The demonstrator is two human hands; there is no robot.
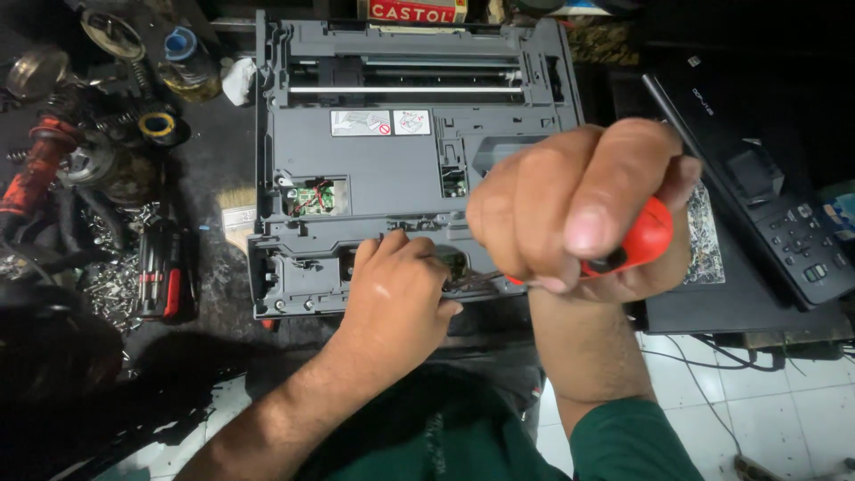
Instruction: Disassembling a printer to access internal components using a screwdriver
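A grey printer body (374,160) with its cover off lies flat in front of me, a small green circuit board (313,198) showing in an opening on its left. My right hand (579,209) is closed around the red handle of a screwdriver (646,239), whose shaft slants down-left toward the printer's near edge. My left hand (396,289) rests on that near edge with its fingers curled next to the screwdriver's tip, which they partly hide.
A black and red screwdriver case (166,272) lies left of the printer among loose screws (111,289). Springs, tape rolls and jars crowd the far left. A black printer cover with a button panel (784,227) lies at right. White floor tiles and cables show at the lower right.
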